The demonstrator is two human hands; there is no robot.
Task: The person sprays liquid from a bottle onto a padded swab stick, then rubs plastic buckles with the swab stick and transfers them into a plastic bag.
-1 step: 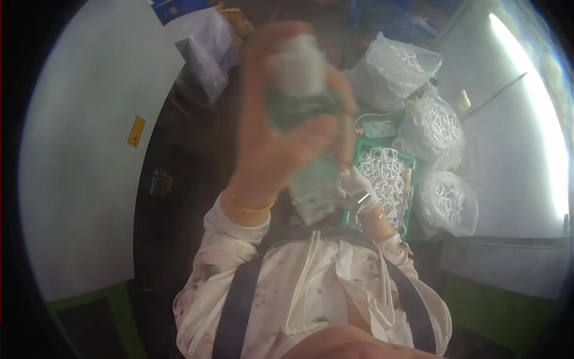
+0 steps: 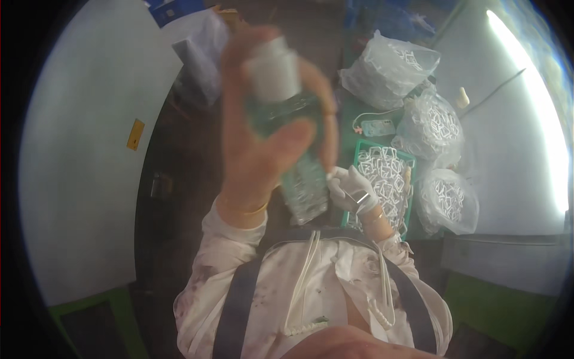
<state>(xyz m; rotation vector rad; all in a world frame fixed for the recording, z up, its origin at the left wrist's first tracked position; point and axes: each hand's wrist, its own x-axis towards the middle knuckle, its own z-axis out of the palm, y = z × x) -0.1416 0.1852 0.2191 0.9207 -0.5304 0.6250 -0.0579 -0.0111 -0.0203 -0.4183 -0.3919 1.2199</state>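
Raised close to the camera, my bare left hand [image 2: 263, 128] is wrapped round a clear, greenish bottle [image 2: 305, 188] with a white cap [image 2: 275, 70]. Its base tilts down toward my chest, and both hand and bottle are blurred. My right hand [image 2: 356, 188], in a white glove with a shiny rectangular piece at its back, is lower and to the right, beside the bottle. Its fingers are curled closed; what they hold, if anything, cannot be made out. Just right of this hand is a green tray [image 2: 412, 197] full of white loop-shaped pieces [image 2: 382, 170].
Clear plastic bags [image 2: 439, 122] of similar white pieces stand along the right side. A phone [image 2: 378, 127] with a cord lies beyond the tray. Pale panels flank both sides, with a bright tube light [image 2: 529, 78] at right. A whitish plastic bag [image 2: 200, 60] is at far left.
My left hand and the bottle have shifted a little to the left. My right hand's curled fingers show more clearly, with the hand in nearly the same place.
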